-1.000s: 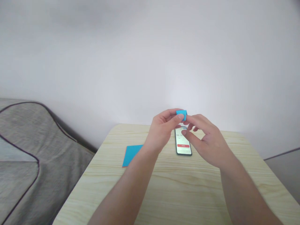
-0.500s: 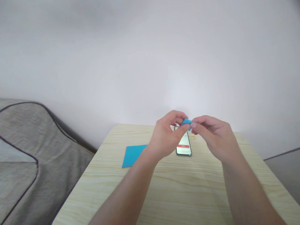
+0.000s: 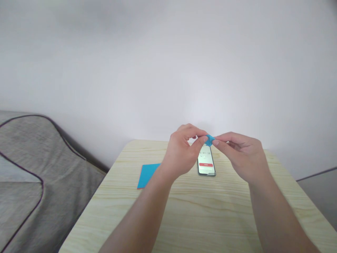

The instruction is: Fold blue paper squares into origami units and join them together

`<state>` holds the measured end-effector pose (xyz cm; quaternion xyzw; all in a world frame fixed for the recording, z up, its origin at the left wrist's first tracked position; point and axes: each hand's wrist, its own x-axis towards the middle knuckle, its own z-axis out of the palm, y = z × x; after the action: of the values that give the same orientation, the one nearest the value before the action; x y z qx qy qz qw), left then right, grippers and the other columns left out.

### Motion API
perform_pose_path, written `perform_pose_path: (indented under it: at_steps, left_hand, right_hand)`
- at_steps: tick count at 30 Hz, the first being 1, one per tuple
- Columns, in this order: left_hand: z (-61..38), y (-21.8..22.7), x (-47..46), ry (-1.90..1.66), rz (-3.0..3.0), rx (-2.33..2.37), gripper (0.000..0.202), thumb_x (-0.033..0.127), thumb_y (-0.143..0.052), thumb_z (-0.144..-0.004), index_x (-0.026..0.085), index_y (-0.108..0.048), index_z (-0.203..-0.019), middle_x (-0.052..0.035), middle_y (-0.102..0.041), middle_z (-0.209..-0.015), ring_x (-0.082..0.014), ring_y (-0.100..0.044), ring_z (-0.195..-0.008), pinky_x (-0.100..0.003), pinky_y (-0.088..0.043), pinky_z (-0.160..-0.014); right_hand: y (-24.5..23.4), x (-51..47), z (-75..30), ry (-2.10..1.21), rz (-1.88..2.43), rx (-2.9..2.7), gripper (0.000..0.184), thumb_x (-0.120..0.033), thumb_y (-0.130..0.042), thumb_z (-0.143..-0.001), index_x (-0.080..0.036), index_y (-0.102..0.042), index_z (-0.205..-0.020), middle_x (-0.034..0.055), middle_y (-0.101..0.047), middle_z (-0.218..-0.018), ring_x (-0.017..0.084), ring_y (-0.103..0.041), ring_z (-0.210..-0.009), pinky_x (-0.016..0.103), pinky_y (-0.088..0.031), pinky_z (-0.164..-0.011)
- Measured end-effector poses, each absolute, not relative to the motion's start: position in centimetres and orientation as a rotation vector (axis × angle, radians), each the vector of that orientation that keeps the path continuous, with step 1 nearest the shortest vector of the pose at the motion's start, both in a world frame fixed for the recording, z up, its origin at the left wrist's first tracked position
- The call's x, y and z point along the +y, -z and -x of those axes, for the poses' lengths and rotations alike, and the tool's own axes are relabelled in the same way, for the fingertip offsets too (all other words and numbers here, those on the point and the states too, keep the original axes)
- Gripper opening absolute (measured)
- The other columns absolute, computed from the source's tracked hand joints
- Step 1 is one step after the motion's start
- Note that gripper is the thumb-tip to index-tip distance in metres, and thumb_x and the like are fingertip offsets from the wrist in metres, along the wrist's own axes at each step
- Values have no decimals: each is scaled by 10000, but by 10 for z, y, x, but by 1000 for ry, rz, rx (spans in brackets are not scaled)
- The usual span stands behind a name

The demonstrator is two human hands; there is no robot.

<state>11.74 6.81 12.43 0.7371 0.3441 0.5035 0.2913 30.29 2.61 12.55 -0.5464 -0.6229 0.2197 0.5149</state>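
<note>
Location of work: folded blue paper, raised off the table, overlapping in view the top end of the phone. Left hand: clamped, with thumb and index finger pinched on the left side of the folded paper. Right hand: likewise clamped, with thumb and index finger closed on the right side. Middle of the paper exposed between the fingertips; exact fold pattern too small to tell.

Far table edge: close to the pale wall, with little depth beyond the hands. Left table edge: slanting down beside the gray upholstery. Right table edge: sloping away well outside the right forearm, with a strip of wood grain between.

Phone: flat, lit screen upward, lower edge well inside the table edges, top end hidden behind paper and fingers. Flat blue sheet: near the left table edge, thin reddish border along left and bottom, right part covered in view by the left forearm.

Room for moving: widest between the forearms, across open wood nearer than the phone; tightest toward the wall.
</note>
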Motion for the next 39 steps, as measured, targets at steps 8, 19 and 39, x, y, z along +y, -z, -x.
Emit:
perform_pose_path:
  at_steps: [8,19,39]
  left_hand:
    - [-113,-127,65,-1220,-2332,944,168,196,-621,-955,231,-784,-939,-52,-748,-912,-227,-620,-937,-385,-498,-844]
    - [-118,-128,59,-1194,-2411,933,170,186,-623,-929,233,-786,-916,-60,-709,-862,-227,-625,-920,-371,-498,-820]
    - [-121,-131,58,-1330,-2053,921,153,202,-663,-902,254,-806,-900,-30,-731,-869,-176,-655,-845,-286,-483,-658]
  right_hand:
    - [-127,25,-303,-436,1407,-1617,75,-328,-729,-873,-263,-754,-900,9,-755,-872,178,-678,-759,277,-506,-591]
    - [-130,22,-299,-245,1362,-1729,83,-173,-647,-817,-250,-673,-799,-18,-681,-757,159,-636,-677,257,-444,-526]
    - [-125,24,-295,-499,1225,-1458,103,-192,-695,-841,-234,-746,-921,9,-728,-835,170,-679,-745,303,-560,-660]
